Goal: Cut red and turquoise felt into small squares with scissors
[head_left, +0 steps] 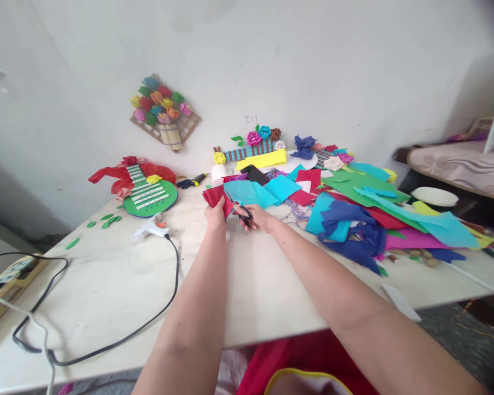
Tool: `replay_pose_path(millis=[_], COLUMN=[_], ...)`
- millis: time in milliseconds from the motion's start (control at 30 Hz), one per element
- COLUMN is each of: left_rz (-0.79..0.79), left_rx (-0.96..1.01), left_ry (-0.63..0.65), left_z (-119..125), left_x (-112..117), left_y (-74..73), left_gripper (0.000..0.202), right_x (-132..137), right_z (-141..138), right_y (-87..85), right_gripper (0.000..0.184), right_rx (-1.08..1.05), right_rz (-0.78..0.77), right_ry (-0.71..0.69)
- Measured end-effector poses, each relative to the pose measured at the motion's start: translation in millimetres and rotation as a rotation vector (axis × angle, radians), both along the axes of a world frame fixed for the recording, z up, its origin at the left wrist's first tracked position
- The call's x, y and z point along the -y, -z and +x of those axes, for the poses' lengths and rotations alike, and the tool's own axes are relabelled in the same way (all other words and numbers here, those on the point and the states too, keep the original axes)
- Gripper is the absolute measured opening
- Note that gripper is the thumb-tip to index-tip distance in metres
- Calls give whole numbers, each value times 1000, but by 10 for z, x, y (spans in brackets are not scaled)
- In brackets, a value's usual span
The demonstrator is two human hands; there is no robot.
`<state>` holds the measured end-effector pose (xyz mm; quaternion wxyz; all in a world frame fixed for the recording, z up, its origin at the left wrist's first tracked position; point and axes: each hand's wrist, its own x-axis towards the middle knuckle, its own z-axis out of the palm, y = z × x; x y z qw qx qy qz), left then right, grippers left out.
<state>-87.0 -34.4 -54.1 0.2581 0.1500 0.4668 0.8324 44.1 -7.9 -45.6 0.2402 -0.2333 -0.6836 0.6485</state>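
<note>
My left hand (216,214) pinches a piece of red paper (214,194), held above the table. My right hand (255,217) is closed round the black handles of a pair of scissors (246,215), whose blades point up and left at the paper's right edge. Whether the blades are biting into the paper I cannot tell. Just behind my hands lie sheets of light-blue paper (280,188) and more red paper (308,181). A green guitar-shaped craft (151,198) with white strips rests to the left, near a white glue gun (151,227).
The glue gun's black cord (177,274) loops across the left of the table (267,285) toward a power strip (12,280). Pliers (191,181) lie at the back. Coloured paper (366,189) and dark-blue scraps (354,225) pile up on the right, near a white bowl (435,196).
</note>
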Motion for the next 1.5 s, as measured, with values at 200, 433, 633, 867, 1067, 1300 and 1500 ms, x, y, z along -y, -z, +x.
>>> replay_pose_path(millis=[200,433,633,867,1067,1300,1500], left_rz=[-49,-106,9,42,11,-20,-35], left_rx=[22,46,97,108,102,-9,-66], left_ry=[2,-3,38,61,50,99,135], left_z=[3,13,-20,-51,-96,-159,-222], left_x=[18,43,6,5,12,27,12], left_y=[-34,-86,-36,-14,-3,56,98], left_gripper=[17,16,14,13,12,16,22], right_x=[30,32,13,-26,-267,-462,-454], right_z=[26,18,6,59,396,743,534], right_y=[-32,-17,5,-2,-92,-172,-153], right_gripper=[41,41,43,45,45,45,40], right_rx=[-25,-30,-22,47,217,-1,403], right_rz=[-16,-10,-3,4,-40,30,414], right_ry=[-21,-17,-3,-41,-288,-218,448])
